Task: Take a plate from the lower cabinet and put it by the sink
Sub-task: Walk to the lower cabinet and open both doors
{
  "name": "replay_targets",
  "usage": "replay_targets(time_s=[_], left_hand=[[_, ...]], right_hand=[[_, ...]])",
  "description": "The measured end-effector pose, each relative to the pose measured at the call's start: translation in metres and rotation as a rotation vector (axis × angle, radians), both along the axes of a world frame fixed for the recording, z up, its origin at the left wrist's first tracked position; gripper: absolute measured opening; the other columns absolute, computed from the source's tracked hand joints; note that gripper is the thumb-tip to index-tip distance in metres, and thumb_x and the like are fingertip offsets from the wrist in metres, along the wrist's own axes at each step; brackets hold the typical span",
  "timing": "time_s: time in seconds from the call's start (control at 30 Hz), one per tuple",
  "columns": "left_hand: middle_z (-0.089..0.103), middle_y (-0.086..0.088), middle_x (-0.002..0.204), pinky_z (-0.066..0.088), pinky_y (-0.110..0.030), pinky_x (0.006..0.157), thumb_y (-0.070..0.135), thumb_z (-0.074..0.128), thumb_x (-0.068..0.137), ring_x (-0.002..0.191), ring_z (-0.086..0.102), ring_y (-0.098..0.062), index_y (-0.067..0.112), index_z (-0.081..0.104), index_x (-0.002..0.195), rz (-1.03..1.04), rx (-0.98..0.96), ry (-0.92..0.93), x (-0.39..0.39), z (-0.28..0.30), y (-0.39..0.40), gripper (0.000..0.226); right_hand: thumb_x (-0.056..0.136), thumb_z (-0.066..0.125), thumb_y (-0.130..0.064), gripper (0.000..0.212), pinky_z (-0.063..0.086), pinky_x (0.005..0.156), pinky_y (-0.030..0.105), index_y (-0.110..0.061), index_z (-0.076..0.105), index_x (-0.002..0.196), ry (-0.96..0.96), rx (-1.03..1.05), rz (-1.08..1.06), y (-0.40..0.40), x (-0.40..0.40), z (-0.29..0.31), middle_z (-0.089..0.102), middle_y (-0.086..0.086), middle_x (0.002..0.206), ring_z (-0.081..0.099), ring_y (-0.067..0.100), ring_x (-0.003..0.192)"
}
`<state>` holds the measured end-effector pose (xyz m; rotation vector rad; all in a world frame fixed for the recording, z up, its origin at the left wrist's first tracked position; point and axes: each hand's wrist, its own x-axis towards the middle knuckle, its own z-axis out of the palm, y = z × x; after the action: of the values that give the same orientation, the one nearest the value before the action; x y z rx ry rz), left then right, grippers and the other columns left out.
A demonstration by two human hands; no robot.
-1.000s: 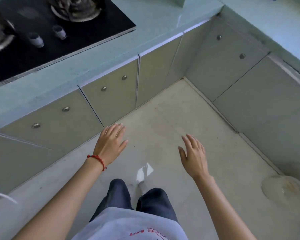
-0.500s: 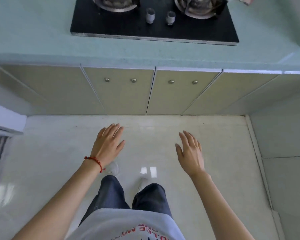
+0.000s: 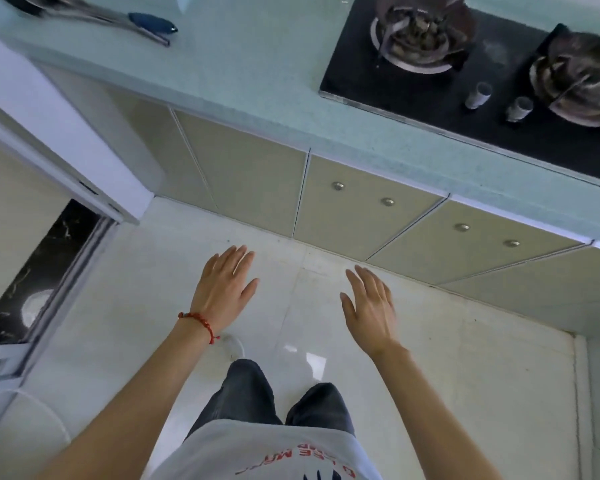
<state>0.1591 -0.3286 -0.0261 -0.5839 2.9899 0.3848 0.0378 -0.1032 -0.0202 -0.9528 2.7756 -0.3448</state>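
Beige lower cabinet doors (image 3: 364, 216) with round metal knobs run under a pale green countertop (image 3: 264, 81), and all of them are closed. My left hand (image 3: 224, 285), with a red bracelet at the wrist, hovers flat and empty over the white floor in front of the cabinets. My right hand (image 3: 371, 306) hovers beside it, fingers straight, holding nothing. No plate and no sink are in view.
A black gas hob (image 3: 465, 84) with two burners and two knobs sits in the countertop at the upper right. A utensil with a dark blue handle (image 3: 149, 24) lies on the counter at the upper left. A white door frame (image 3: 49, 140) and dark threshold are at the left.
My view has swung to the left along the counter, so the hob has shifted to the right and the door frame has appeared. Both hands stay open in front of me.
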Motion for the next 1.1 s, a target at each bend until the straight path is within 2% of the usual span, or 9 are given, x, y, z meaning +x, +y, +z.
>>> replay_targets(time_s=[0.1, 0.47, 0.67, 0.8, 0.93, 1.1], left_hand=[[0.056, -0.02, 0.129, 0.041, -0.051, 0.099, 0.025, 0.057, 0.085, 0.121, 0.052, -0.035, 0.002, 0.049, 0.124, 0.029, -0.002, -0.025, 0.005, -0.002, -0.046, 0.045], [0.053, -0.019, 0.133, 0.038, -0.05, 0.102, 0.027, 0.049, 0.089, 0.125, 0.048, -0.034, 0.003, 0.046, 0.127, 0.11, 0.021, -0.055, 0.005, -0.005, -0.182, 0.045], [0.055, -0.019, 0.13, 0.041, -0.05, 0.1, 0.039, 0.026, 0.087, 0.122, 0.051, -0.034, 0.004, 0.047, 0.125, 0.16, 0.053, -0.083, -0.013, -0.005, -0.226, 0.056], [0.051, -0.019, 0.134, 0.036, -0.049, 0.104, 0.038, 0.03, 0.089, 0.127, 0.045, -0.034, 0.004, 0.044, 0.129, 0.196, 0.067, -0.073, -0.033, -0.008, -0.247, 0.054], [0.054, -0.019, 0.131, 0.038, -0.049, 0.102, 0.04, 0.026, 0.087, 0.124, 0.049, -0.034, 0.004, 0.047, 0.126, 0.212, 0.074, -0.091, -0.051, -0.005, -0.266, 0.057], [0.049, -0.019, 0.136, 0.032, -0.047, 0.107, 0.038, 0.035, 0.09, 0.129, 0.042, -0.034, 0.004, 0.043, 0.129, 0.236, 0.108, -0.056, -0.069, -0.009, -0.295, 0.052]], right_hand=[[0.087, 0.036, -0.029, 0.043, 0.047, 0.092, 0.048, -0.006, 0.057, 0.115, -0.007, 0.0, 0.028, -0.05, 0.001, 0.0, 0.063, 0.018, 0.12, 0.06, 0.034, 0.11], [0.086, 0.034, -0.029, 0.045, 0.046, 0.093, 0.049, -0.004, 0.055, 0.117, -0.07, -0.011, 0.093, -0.204, -0.007, -0.005, 0.061, 0.019, 0.122, 0.058, 0.036, 0.112], [0.088, 0.033, -0.03, 0.045, 0.043, 0.097, 0.049, -0.005, 0.053, 0.12, -0.107, -0.036, 0.138, -0.26, -0.029, -0.006, 0.058, 0.019, 0.125, 0.054, 0.036, 0.116], [0.088, 0.033, -0.031, 0.047, 0.04, 0.1, 0.049, -0.004, 0.052, 0.122, -0.136, -0.051, 0.149, -0.294, -0.052, -0.012, 0.056, 0.02, 0.127, 0.052, 0.037, 0.119], [0.088, 0.045, -0.023, 0.04, 0.041, 0.098, 0.049, -0.002, 0.054, 0.12, -0.148, -0.095, 0.135, -0.322, -0.07, -0.012, 0.058, 0.021, 0.125, 0.053, 0.037, 0.117], [0.088, 0.042, -0.026, 0.044, 0.034, 0.105, 0.044, -0.004, 0.049, 0.126, -0.232, -0.132, 0.111, -0.356, -0.08, -0.017, 0.051, 0.019, 0.133, 0.046, 0.034, 0.125]])
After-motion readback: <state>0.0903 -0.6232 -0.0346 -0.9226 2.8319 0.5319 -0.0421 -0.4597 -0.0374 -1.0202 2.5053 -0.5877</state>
